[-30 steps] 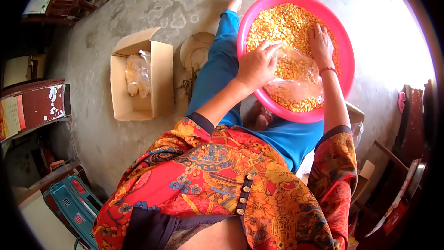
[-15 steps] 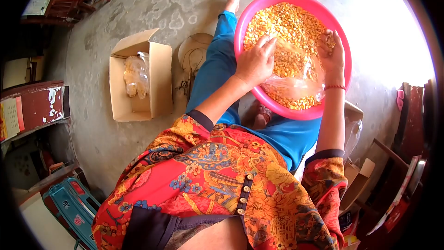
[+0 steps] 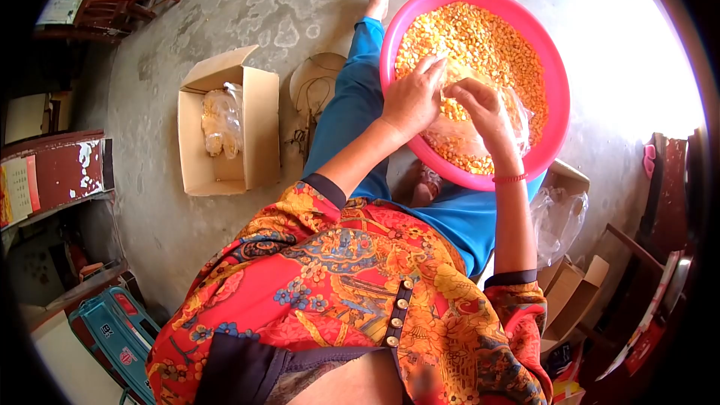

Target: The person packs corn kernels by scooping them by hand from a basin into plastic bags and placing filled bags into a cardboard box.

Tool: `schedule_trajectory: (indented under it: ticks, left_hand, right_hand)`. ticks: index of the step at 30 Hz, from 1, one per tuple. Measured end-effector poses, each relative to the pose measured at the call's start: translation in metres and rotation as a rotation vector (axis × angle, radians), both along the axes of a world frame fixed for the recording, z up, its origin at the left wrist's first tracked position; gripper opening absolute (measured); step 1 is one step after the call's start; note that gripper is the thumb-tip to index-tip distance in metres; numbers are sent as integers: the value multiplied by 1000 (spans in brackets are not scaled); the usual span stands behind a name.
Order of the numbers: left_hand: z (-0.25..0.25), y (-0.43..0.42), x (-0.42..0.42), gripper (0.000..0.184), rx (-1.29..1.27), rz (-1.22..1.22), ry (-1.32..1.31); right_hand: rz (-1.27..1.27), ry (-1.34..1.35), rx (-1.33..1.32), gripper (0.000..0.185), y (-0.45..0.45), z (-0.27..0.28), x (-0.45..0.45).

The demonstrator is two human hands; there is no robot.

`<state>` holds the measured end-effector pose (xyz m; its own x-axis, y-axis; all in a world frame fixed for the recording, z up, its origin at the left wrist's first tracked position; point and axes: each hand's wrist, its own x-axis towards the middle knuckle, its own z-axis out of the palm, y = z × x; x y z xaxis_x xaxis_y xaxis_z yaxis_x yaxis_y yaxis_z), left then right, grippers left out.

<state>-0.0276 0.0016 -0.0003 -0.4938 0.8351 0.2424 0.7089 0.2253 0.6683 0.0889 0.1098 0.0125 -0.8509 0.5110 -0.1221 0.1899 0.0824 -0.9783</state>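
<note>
A pink basin [image 3: 556, 67] full of yellow corn kernels [image 3: 472, 26] rests at my lap, over my blue trousers. My left hand [image 3: 415, 101] is closed, pinching the edge of a clear plastic bag [image 3: 457, 137] that lies on the corn with kernels inside. Close beside it, my right hand [image 3: 484, 109] is curled at the bag's upper end, fingers pointing toward my left hand. Its palm is turned away, so the corn kernels in it are hidden now.
On the floor to the left stands an open cardboard box [image 3: 261, 131] holding filled plastic bags [image 3: 222, 121]. A round board [image 3: 311, 82] lies beside my leg. At right are another cardboard box [image 3: 574, 292] and a loose clear bag [image 3: 559, 221]. A teal case [image 3: 116, 337] is at lower left.
My right hand has moved left from the basin's right side, where kernels showed in its curled fingers, to the bag near my left hand. My left hand has barely moved.
</note>
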Motion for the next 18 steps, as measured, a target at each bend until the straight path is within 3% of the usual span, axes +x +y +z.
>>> schedule_trajectory:
  ticks: [3,7,8,9,11,18]
  left_hand:
    - [1,-1,1,44,-4,-6,-7]
    - [3,0,1,40,12,-4,16]
    - [5,0,1,41,-21,-5,-30]
    - [5,1,0,41,-21,-2,-26]
    - [3,1,1,41,-11,-9,-41]
    - [-5,2,0,40,52,3,41]
  right_hand:
    - [-128,-6,43,19,15,28,-1]
    - [-311,60,480,16,68,2,-16]
    - [-306,-31,570,19,84,-11,-21]
    - [-305,-27,570,19,93,-20,-28]
    - [-184,-7,1027,25,100,-32,-41]
    - [-46,-235,1101,15,93,-43,-27]
